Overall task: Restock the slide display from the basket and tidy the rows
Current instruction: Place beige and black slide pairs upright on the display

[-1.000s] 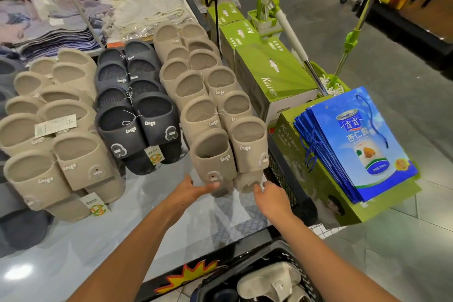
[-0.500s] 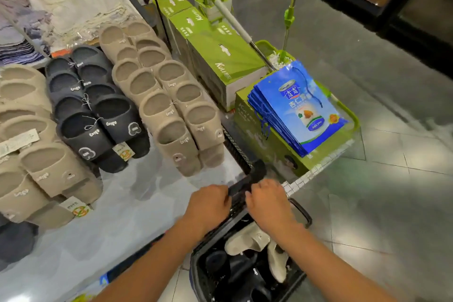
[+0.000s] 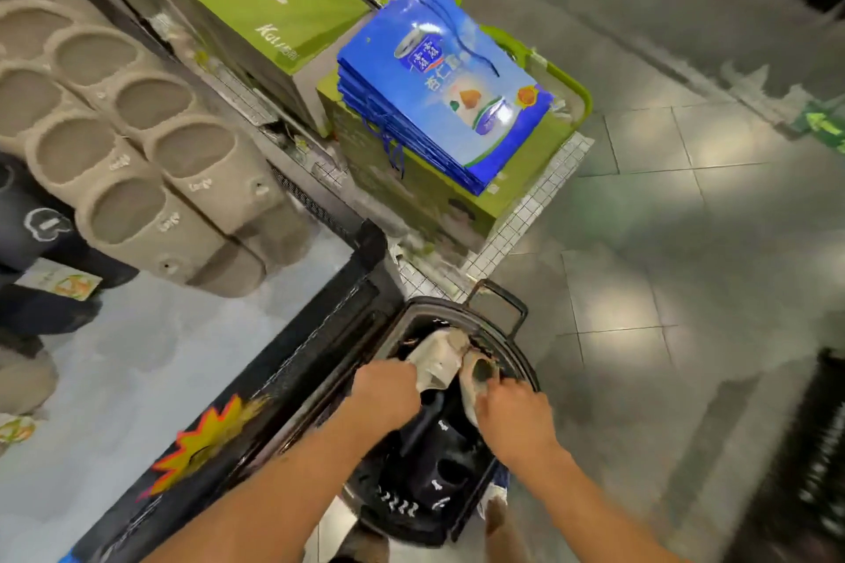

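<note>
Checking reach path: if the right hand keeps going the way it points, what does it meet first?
Probably the beige slide in the basket; the right hand looks already at it, though depth is unclear.

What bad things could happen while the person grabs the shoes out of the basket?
The pale beige slides may be tied as a pair; both hands, left hand and right hand, seem to tug them, so the dark slides underneath might snag. The black plastic basket on the floor could tip. The front taupe foam slide leans near the shelf edge and might slip.
</note>
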Demonstrator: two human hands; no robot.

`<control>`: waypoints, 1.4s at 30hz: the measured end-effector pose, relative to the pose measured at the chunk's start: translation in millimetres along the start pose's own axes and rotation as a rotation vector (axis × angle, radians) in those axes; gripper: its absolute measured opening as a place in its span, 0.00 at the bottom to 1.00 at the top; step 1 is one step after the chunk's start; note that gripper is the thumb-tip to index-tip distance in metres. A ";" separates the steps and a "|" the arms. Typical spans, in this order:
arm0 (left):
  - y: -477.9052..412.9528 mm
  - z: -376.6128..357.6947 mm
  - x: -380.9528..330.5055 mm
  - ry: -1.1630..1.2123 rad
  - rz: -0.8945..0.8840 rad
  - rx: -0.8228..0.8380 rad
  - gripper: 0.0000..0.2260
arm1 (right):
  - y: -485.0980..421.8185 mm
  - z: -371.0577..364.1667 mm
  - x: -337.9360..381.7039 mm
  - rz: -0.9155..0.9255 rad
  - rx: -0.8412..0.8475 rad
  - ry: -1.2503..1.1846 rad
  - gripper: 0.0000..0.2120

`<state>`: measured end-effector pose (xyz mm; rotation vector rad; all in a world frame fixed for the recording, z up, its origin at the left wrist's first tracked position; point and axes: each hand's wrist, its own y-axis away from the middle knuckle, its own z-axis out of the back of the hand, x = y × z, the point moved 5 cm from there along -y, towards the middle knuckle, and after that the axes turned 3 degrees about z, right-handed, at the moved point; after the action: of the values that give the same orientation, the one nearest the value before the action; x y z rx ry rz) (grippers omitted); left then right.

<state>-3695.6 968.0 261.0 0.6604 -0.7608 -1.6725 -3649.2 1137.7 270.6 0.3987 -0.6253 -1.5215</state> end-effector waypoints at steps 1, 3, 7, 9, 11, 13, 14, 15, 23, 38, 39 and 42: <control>-12.0 -9.7 -2.7 -0.007 -0.003 0.018 0.15 | -6.4 -13.0 -6.7 -0.021 0.035 -0.011 0.18; -39.2 -30.3 -7.3 -0.018 0.000 0.053 0.14 | -22.6 -41.9 -20.4 -0.061 0.100 -0.032 0.17; -105.8 -76.0 -13.7 -0.014 0.057 0.143 0.15 | -65.9 -105.3 -50.2 -0.153 0.172 -0.150 0.16; -140.1 -95.1 -14.0 0.018 0.069 0.151 0.17 | -90.5 -139.8 -66.5 -0.234 0.210 -0.286 0.15; -173.9 -113.4 -12.7 0.051 0.074 0.145 0.18 | -114.4 -174.2 -82.9 -0.365 0.250 -0.446 0.16; -206.3 -131.1 -8.1 0.071 0.094 0.131 0.19 | -137.4 -207.3 -95.4 -0.459 0.273 -0.568 0.17; -222.2 -140.2 -6.1 0.094 0.108 0.125 0.20 | -148.7 -222.7 -100.0 -0.496 0.277 -0.616 0.17; -237.0 -150.2 -4.9 0.123 0.122 0.128 0.21 | -158.2 -236.2 -103.5 -0.534 0.284 -0.650 0.16; -312.4 -228.4 -6.1 0.220 0.190 0.126 0.37 | -219.2 -311.1 -103.3 -0.694 0.331 -0.750 0.23; -343.5 -285.4 32.7 0.637 0.263 0.001 0.29 | -223.8 -338.2 -113.0 -0.993 0.594 -1.465 0.19; -337.3 -280.0 33.2 0.652 0.272 0.008 0.28 | -217.2 -333.9 -111.1 -0.990 0.608 -1.487 0.18; -298.9 -236.7 25.7 0.719 0.251 0.000 0.24 | -192.3 -306.5 -101.6 -0.960 0.561 -1.593 0.11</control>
<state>-3705.0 957.9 -120.9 1.0378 -0.3034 -1.0872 -3610.8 1189.7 -99.6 -0.2934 -2.3788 -2.4148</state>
